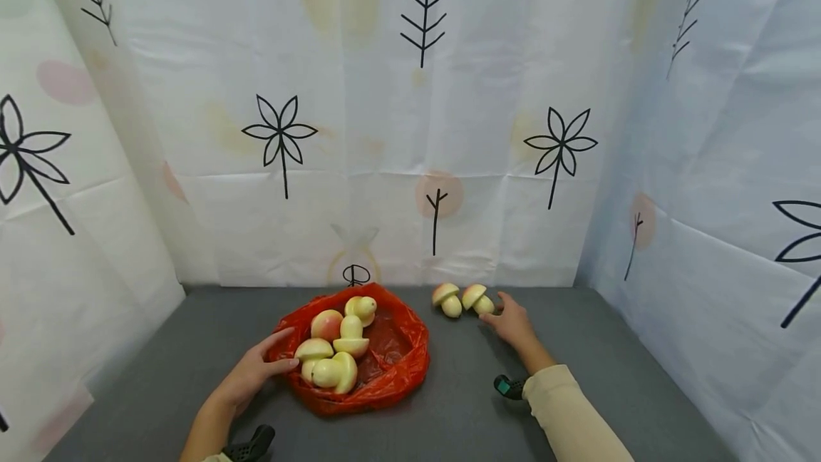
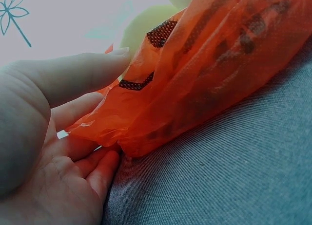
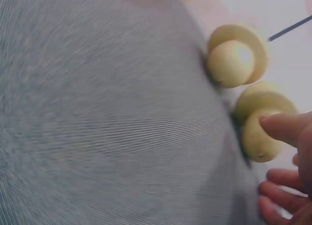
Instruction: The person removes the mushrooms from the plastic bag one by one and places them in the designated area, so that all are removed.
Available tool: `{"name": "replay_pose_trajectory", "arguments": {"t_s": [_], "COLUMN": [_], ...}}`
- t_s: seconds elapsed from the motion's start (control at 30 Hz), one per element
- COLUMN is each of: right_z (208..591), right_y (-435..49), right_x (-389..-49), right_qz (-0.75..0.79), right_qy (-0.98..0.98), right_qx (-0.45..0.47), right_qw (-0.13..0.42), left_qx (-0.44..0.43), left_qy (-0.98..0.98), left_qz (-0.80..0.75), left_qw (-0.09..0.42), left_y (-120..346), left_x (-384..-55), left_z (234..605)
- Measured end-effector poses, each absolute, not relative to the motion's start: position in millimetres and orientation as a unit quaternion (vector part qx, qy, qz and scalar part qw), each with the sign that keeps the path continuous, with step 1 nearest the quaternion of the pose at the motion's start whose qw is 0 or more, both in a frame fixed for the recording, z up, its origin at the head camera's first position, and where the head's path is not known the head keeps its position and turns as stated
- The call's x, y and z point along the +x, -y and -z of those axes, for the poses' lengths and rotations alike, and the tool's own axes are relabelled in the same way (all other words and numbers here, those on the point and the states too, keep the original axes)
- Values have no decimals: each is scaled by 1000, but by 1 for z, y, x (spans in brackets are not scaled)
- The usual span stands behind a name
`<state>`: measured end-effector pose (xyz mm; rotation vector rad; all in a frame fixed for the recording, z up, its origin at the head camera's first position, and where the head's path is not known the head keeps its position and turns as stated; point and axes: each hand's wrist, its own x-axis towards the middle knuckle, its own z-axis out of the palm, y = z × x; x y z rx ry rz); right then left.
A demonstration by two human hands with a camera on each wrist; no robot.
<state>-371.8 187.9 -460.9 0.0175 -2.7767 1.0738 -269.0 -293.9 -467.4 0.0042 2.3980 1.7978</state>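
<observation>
A red plastic bag [image 1: 410, 369], its mouth spread wide, lies on the table with several toy mushrooms [image 1: 351, 337] inside, cream with pinkish caps. At its left edge, my left hand [image 1: 251, 369] holds the rim, thumb on the inner side by a mushroom and fingers against the outside, as the left wrist view shows. Two more toy mushrooms stand side by side at the back: a left one [image 1: 447, 300] and a right one [image 1: 477, 299]. My right hand [image 1: 511, 321] is at the right one, thumb overlapping its stem in the right wrist view, other fingers spread loosely.
The grey cloth-covered table [image 1: 462, 412] runs back to a white printed curtain [image 1: 385, 234], close behind the two mushrooms. More curtain hangs at the left and right sides. Dark wrist straps [image 1: 509, 386] sit on both arms.
</observation>
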Motion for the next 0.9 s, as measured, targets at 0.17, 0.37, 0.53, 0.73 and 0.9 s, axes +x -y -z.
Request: {"name": "replay_pose_trajectory", "arguments": {"t_s": [0.17,0.37,0.53,0.73,0.9], "right_z": [446,430,413,394,385], "right_y": [-192,-191,-179,-160,-141], "right_x": [-368,-358,-349,-336,-334], "right_qz": [-356,-342,-333,-364,-391], "right_qy": [933,937,938,917,893], "right_qx": [4,18,32,90,130], "right_qw": [59,69,97,134,182], "left_qx": [5,10,8,8,9], "left_qy": [-802,-805,-804,-801,-802], "left_qz": [-594,-589,-591,-594,-594], "left_qw": [71,72,70,67,66], "left_y": [295,294,294,295,295], "left_x": [-269,-269,-269,-270,-270], "left_z": [467,467,469,471,472]}}
